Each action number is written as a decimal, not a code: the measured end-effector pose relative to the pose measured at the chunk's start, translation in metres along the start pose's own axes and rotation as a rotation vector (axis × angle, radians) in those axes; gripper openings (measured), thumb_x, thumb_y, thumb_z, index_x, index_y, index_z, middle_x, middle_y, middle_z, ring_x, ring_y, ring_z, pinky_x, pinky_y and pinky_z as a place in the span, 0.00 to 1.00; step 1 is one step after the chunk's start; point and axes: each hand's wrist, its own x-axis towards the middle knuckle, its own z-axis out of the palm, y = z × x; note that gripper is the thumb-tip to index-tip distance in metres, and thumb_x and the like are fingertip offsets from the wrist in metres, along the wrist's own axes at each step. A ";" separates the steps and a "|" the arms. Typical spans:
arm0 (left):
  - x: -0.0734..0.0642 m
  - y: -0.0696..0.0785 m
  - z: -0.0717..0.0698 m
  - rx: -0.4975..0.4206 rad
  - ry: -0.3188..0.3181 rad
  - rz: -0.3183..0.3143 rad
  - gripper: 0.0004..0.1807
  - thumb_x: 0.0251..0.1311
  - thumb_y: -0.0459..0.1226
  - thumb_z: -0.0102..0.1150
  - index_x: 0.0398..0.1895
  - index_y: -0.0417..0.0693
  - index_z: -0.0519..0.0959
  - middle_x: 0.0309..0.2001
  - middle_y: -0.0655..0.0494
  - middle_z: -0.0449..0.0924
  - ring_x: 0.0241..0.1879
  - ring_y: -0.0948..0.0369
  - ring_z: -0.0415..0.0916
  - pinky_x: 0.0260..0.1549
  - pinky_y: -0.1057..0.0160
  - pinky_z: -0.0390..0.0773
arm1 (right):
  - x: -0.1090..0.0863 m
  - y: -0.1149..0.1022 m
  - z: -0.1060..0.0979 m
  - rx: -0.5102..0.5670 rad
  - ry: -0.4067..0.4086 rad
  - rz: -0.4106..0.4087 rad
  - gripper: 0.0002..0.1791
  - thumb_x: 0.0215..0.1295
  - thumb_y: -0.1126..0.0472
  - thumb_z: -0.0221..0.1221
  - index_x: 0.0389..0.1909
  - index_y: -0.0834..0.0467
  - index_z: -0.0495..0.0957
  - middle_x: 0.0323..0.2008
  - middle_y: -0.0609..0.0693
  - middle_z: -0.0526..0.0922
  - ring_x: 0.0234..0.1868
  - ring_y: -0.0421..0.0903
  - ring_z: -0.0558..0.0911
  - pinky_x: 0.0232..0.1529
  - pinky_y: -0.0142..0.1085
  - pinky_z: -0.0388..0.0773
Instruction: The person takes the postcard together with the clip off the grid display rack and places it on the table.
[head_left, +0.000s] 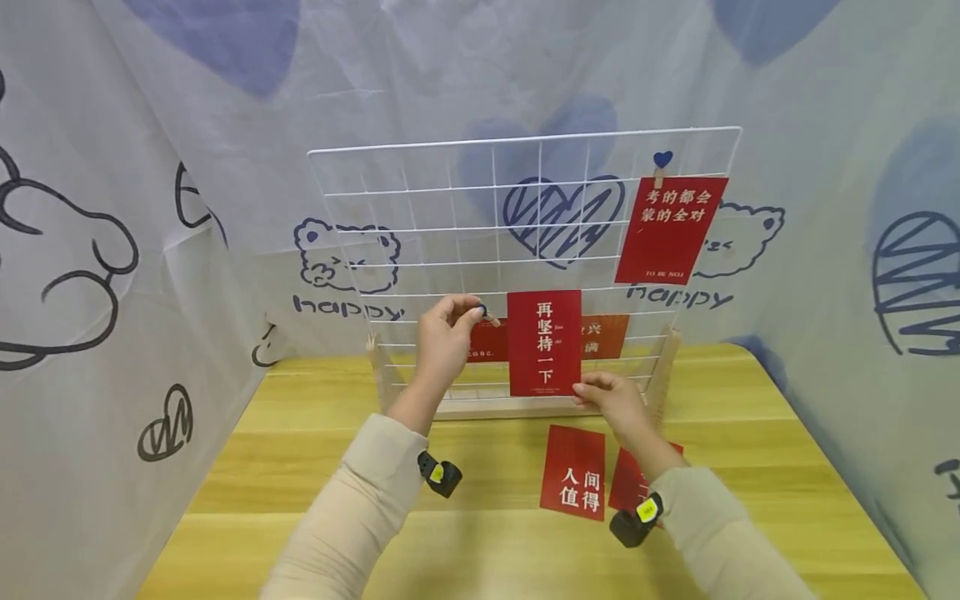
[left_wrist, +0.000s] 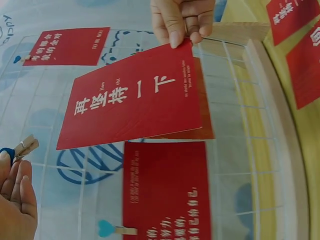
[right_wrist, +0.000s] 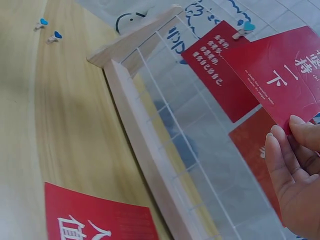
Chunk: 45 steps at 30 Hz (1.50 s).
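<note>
My right hand [head_left: 611, 402] pinches the lower right corner of a red card [head_left: 544, 343] with white characters, held upright in front of a white wire grid [head_left: 450, 221]. To the card's left, my left hand [head_left: 448, 332] pinches a small wooden clothespin [left_wrist: 26, 147] with a dark blue heart on it, apart from the card. Behind the held card, another red card [left_wrist: 165, 200] is clipped to the grid by a clothespin with a light blue heart [left_wrist: 106, 228]. An orange-red card [head_left: 606, 335] is partly hidden behind the held one.
One more red card [head_left: 672, 231] hangs at the grid's upper right from a heart clothespin [head_left: 662, 167]. Two red cards lie on the wooden table [head_left: 300, 467], one card [head_left: 573, 472] partly beside my right forearm. Two heart clothespins [right_wrist: 55, 36] lie left of the grid's wooden base [right_wrist: 140, 145].
</note>
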 end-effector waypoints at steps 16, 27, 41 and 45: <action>-0.033 -0.045 -0.020 0.025 0.009 -0.111 0.06 0.54 0.30 0.53 0.35 0.38 0.76 0.33 0.50 0.77 0.34 0.57 0.73 0.30 0.65 0.71 | -0.011 0.031 0.020 0.112 -0.043 0.066 0.11 0.56 0.74 0.51 0.38 0.77 0.68 0.25 0.50 0.76 0.25 0.42 0.79 0.30 0.33 0.77; -0.053 -0.077 -0.035 0.005 0.019 -0.223 0.08 0.54 0.30 0.53 0.37 0.35 0.75 0.32 0.48 0.77 0.35 0.57 0.74 0.39 0.60 0.72 | -0.021 0.054 0.032 0.070 -0.028 0.167 0.10 0.57 0.73 0.50 0.40 0.74 0.70 0.28 0.53 0.77 0.27 0.44 0.78 0.31 0.36 0.77; -0.076 -0.104 -0.043 -0.028 0.048 -0.333 0.08 0.54 0.29 0.53 0.37 0.33 0.74 0.32 0.48 0.76 0.34 0.58 0.74 0.41 0.60 0.72 | -0.034 0.084 0.045 0.070 -0.019 0.204 0.09 0.56 0.72 0.52 0.38 0.73 0.70 0.27 0.54 0.77 0.27 0.48 0.78 0.31 0.38 0.77; -0.084 -0.112 -0.051 0.008 0.040 -0.353 0.09 0.54 0.31 0.53 0.37 0.34 0.74 0.32 0.49 0.77 0.34 0.57 0.74 0.41 0.59 0.72 | -0.037 0.091 0.047 0.059 -0.031 0.221 0.10 0.57 0.72 0.51 0.39 0.74 0.70 0.28 0.55 0.77 0.28 0.50 0.78 0.31 0.38 0.77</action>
